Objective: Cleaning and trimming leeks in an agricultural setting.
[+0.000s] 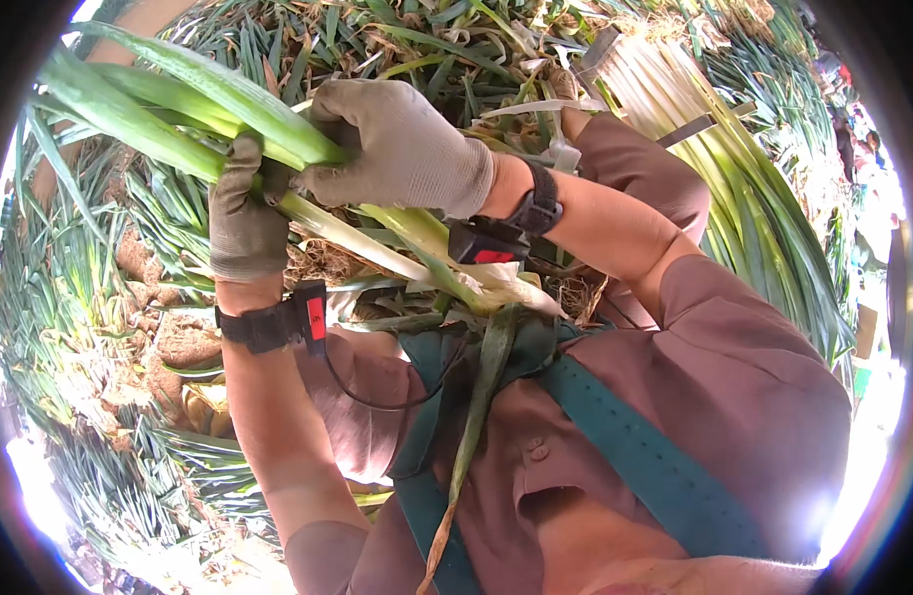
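Observation:
Both of my hands wear grey work gloves and grip one long leek (397, 233) held across my chest. My left hand (243, 213) wraps the stalk from below where the green leaves begin. My right hand (402, 149) closes over the stalk just to its right, on top. The leek's green leaves (149, 94) fan out to the upper left, and its pale white end points down toward my chest. One loose outer leaf (471, 416) hangs down along my shirt. Black bands with small red-and-black devices sit on both wrists.
Piles of harvested leeks (734, 169) with long green leaves and pale stalks lie all around, thick at the upper right. Dry leaves, roots and soil (169, 347) show at the left. Teal straps (635, 446) cross my maroon shirt.

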A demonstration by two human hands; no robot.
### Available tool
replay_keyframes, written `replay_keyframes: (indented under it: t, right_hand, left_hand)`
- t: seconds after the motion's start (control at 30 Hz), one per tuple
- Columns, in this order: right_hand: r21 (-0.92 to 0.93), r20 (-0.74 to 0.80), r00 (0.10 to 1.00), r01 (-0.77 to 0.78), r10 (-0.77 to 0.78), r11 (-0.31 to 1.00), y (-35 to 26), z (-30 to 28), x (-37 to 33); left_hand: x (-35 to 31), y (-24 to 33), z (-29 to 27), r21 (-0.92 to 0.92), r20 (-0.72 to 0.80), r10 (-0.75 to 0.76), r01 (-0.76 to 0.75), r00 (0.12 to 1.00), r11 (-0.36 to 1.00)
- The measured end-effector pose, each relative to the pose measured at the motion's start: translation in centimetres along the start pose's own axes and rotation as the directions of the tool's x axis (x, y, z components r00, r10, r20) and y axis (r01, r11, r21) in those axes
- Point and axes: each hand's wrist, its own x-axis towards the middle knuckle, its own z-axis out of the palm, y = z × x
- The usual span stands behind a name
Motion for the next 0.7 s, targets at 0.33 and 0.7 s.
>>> replay_keyframes:
  t: [0.33,0.7]
  right_hand:
    - [0.434,0.269,0.754,-0.650,0.599,0.624,-3.6,-9.7,-6.7]
    - [-0.284,0.107,0.870,-0.437,0.481,0.853,2.0,-13.6,-14.4]
  left_hand:
    - [-0.6,-0.8,-0.9,0.107,-0.222,-0.029,0.054,0.975,0.993]
    - [-2.6,-1.2,-0.3,0.076,-0.184,-0.096,0.112,0.978,0.991]
